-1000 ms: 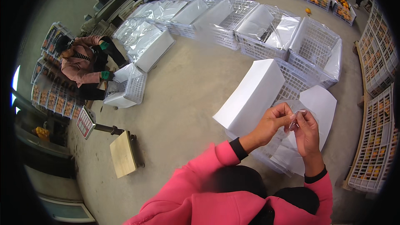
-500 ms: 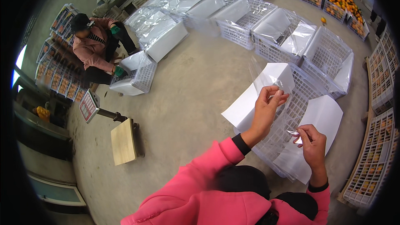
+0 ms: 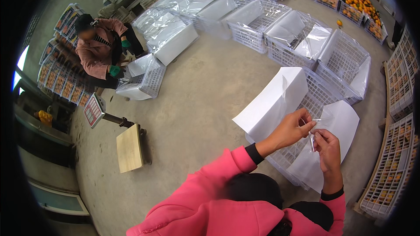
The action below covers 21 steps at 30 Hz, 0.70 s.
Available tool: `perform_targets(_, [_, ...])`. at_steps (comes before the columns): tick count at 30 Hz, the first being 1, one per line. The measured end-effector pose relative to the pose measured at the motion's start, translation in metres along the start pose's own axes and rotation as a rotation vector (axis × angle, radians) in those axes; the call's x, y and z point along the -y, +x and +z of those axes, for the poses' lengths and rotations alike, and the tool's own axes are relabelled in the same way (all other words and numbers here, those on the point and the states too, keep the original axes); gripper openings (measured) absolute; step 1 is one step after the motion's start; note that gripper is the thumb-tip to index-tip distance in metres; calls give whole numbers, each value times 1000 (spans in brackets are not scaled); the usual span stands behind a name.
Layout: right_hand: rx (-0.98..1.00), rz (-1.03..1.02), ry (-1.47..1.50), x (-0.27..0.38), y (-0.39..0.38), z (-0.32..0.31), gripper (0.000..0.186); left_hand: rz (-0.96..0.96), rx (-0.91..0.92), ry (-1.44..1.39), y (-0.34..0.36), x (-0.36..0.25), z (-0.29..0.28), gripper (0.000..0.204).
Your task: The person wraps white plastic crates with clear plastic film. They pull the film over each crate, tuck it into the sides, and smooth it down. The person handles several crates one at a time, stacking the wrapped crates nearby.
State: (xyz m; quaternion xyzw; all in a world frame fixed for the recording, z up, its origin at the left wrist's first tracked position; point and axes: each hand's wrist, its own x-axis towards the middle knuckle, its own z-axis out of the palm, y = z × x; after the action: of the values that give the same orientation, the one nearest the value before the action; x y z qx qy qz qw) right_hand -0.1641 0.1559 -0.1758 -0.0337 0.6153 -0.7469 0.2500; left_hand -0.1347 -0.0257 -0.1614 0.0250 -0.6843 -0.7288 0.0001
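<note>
Just right of centre in the head view, my left hand [image 3: 292,129] pinches a thin piece of clear plastic film [image 3: 323,119]. My right hand [image 3: 326,147] is just below it, its thumb and fingers closed on the same crinkled film. Both hands are over a white lattice crate [image 3: 318,88] at my knees. A folded white paper sheet [image 3: 269,98] stands up along its left side, and a second white sheet [image 3: 342,131] spreads over its right side. The part of the crate under my hands and the film is partly hidden.
A co-worker [image 3: 94,52] in green gloves crouches at left by a lined crate [image 3: 151,81]. A platform scale [image 3: 129,148] stands nearer. Film-covered crates [image 3: 173,39] curve across behind. Crates of oranges [image 3: 350,6] stand at back right, stacked crates [image 3: 389,161] along the right edge.
Half a second ago my hands were apart, the left raised with film; the left has come down and right to meet the right. The co-worker's gloved hands have shifted.
</note>
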Motion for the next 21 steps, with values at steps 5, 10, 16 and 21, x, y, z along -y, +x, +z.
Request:
perform_targets(5, [-91, -131, -67, 2, 1, 0, 15, 54, 4, 175, 1, 5, -4, 24])
perform_targets(10, [-67, -166, -4, 2, -2, 3, 11, -68, 146, 148, -2, 2, 0, 24])
perform_targets(16, [16, -194, 2, 1, -2, -3, 11, -128, 194, 95, -2, -6, 5, 23])
perform_targets(21, [83, -197, 10, 1, -1, -2, 17, -86, 253, 56, -1, -4, 8, 24])
